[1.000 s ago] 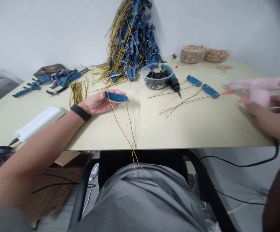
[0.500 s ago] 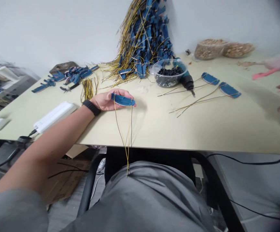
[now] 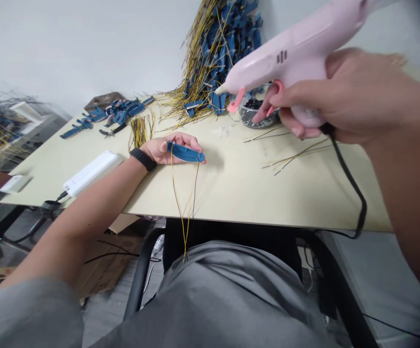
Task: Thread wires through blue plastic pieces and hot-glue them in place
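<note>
My left hand (image 3: 166,147) rests palm up on the table (image 3: 232,183) with its fingers curled round a blue strip (image 3: 185,152). Thin yellow and black wires (image 3: 183,203) hang from that strip over the table edge onto my lap. My right hand (image 3: 344,96) is closed on a pink glue gun (image 3: 297,46), held in the air above the table. Its nozzle points left, well above and to the right of the blue strip. A black cord (image 3: 351,183) trails from the gun's handle.
A tall pile of blue strips with yellow wires (image 3: 217,53) leans against the wall. A clear bowl of black bits (image 3: 257,113) stands behind the gun. Loose wires (image 3: 290,157) lie at right, a white box (image 3: 92,169) and more blue pieces (image 3: 112,113) at left.
My right hand has lifted the pink glue gun from the table's right side and swung it up and left, close to the camera. My left hand keeps hold of the blue strip.
</note>
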